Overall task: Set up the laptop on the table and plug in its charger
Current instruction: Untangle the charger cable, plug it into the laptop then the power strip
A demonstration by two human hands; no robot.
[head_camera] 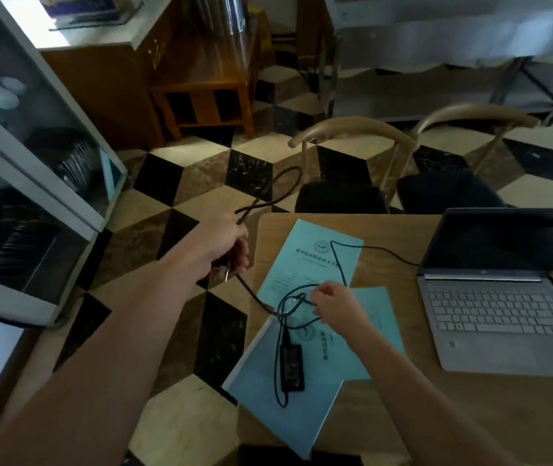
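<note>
Both hands hold the charger cable: the left hand (226,243), left of centre and out over the floor, grips the thick cable (270,193) near its plug (224,272), while the right hand (334,302) at centre pinches the tangled thin cable (342,260). Below it the charger brick (291,366) lies on blue booklets (308,260) on the worktop (399,301). At right the laptop (500,294) sits open, screen dark.

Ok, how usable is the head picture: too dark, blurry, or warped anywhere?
Head view: dim overall, the laptop screen dark; the left hand and the plug end it grips look motion-blurred; wide-angle bending at the edges, plainly on the cabinet; the charger brick reads fairly sharp.
</note>
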